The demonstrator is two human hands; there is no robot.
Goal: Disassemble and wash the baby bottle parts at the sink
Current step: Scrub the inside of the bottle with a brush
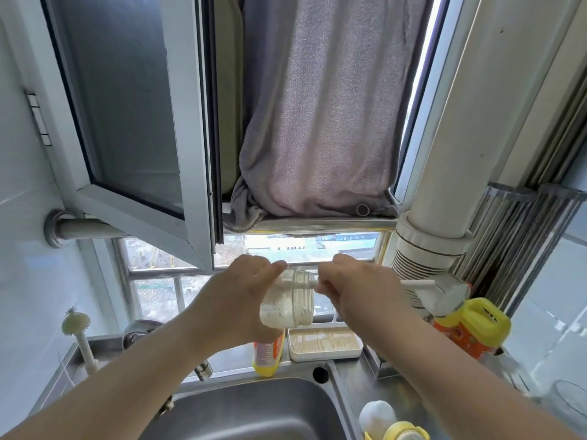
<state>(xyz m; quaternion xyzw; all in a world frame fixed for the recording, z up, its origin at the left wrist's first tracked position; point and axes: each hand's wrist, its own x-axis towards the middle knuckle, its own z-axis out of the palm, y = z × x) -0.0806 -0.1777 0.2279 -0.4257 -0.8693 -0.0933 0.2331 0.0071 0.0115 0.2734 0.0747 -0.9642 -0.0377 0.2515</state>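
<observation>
A clear baby bottle body (287, 301) with a threaded neck is held on its side above the steel sink (254, 411); its inside looks cloudy with foam. My left hand (241, 290) grips the bottle round its base end. My right hand (355, 290) grips the white handle of a bottle brush (419, 283), whose shaft enters the bottle's open mouth. The brush head is hidden inside the bottle. A yellow ring and a pale teat-like part (394, 423) lie on the counter at the sink's right edge.
A tap (139, 331) stands behind the sink at left, with a small white brush (77, 331) upright beside it. A detergent bottle (268, 354) and a white soap tray (324, 342) sit on the ledge. An orange-yellow bottle (470, 325) stands right. An open window sash (136, 138) hangs overhead.
</observation>
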